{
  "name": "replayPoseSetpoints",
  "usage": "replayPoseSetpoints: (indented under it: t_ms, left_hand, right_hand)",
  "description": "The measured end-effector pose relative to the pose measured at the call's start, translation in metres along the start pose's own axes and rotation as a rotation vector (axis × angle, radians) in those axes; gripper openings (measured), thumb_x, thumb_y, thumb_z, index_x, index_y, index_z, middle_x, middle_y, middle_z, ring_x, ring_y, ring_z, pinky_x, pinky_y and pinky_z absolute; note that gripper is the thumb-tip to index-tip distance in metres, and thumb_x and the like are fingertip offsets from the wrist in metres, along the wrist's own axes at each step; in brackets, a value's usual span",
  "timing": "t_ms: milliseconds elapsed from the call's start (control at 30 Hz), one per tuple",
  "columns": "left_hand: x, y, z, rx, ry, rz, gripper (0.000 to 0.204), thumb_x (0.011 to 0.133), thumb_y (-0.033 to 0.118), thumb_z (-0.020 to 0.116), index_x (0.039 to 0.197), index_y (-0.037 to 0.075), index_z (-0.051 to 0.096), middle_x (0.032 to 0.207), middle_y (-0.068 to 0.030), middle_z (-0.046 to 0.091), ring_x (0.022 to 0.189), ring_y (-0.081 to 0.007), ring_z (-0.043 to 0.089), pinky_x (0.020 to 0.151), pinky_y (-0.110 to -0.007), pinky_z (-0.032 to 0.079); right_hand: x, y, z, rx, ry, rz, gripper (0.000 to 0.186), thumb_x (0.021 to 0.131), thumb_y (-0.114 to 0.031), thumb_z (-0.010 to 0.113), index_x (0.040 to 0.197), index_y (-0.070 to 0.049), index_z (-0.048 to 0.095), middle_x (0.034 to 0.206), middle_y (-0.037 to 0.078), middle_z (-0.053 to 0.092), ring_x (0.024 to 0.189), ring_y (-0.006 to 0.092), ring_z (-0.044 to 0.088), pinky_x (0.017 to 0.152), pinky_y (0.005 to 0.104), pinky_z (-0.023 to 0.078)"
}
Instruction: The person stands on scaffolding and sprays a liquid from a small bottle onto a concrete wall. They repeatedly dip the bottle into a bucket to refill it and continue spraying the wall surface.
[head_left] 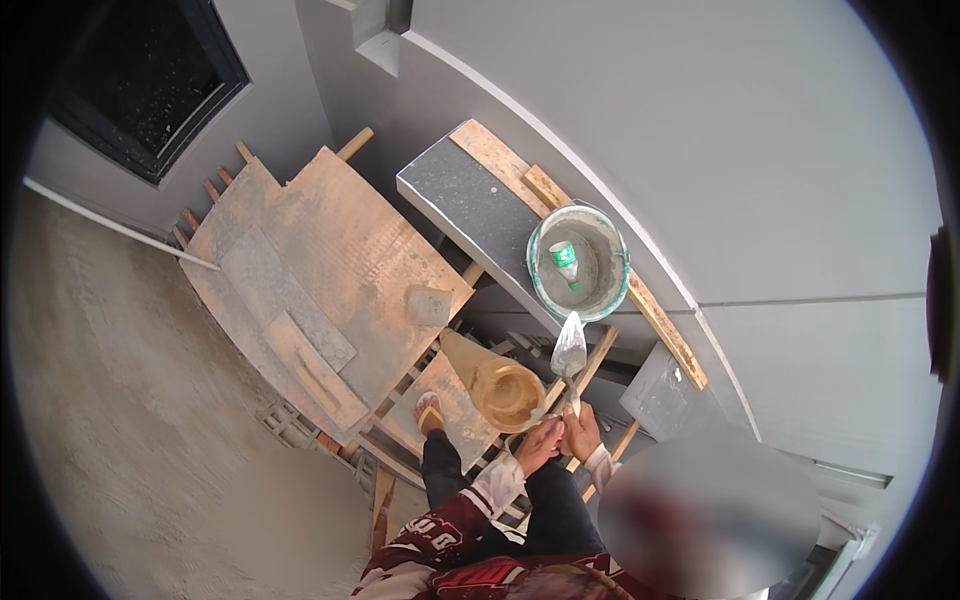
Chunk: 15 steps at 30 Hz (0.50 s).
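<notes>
A pointed trowel (569,346) stands blade-up, pointing away from me, its metal smeared with pale grey. My right hand (582,432) is closed around its handle. Close beside it, my left hand (540,445) is curled with its fingers against the right; what it grips, if anything, is hidden. A tan, mortar-stained bucket-like container (508,392) lies just left of both hands. Beyond the blade sits a green-rimmed bucket (537,282) coated in grey mortar, and a clear plastic bottle with a green label (564,262) lies inside it.
The bucket rests on a dark-topped ledge (465,190) bearing wooden strips (665,330). A dusty plywood platform (350,220) on poles holds a long board (318,375) and a small block (428,305). My sandalled foot (429,412) stands on lower planking. A grey wall (760,200) bounds the right.
</notes>
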<state>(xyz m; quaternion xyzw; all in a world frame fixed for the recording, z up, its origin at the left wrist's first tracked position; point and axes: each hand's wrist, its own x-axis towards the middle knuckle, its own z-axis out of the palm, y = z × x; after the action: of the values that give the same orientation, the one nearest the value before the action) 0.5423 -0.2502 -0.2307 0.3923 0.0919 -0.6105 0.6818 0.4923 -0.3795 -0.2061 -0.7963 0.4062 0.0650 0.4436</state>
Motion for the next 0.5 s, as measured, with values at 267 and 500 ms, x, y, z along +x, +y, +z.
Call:
replayPoseSetpoints:
  t_ms: [267,500]
  left_hand:
    - [0.09,0.056,0.036,0.405,0.438,0.276,0.041,0.098,0.043,0.043,0.104,0.003,0.05,0.068,-0.0071,0.053,0.049,-0.0159,0.053,0.04,-0.03,0.042]
    - [0.087,0.094,0.012,0.777,0.529,0.288,0.036,0.091,0.03,0.054,0.107,-0.002,0.051,0.086,-0.0208,0.063,0.078,-0.0315,0.063,0.072,-0.041,0.048]
  right_hand:
    - [0.131,-0.027,-0.043,0.066,0.119,-0.438,0.035,0.099,-0.026,0.04,0.105,0.001,0.061,0.11,0.021,0.059,0.104,0.0368,0.053,0.092,0.0416,0.04]
    - [0.303,-0.035,-0.044,-0.455,0.11,-0.29,0.059,0.085,-0.019,0.062,0.14,-0.02,0.039,0.119,0.022,0.054,0.111,0.0404,0.051,0.092,0.0491,0.042]
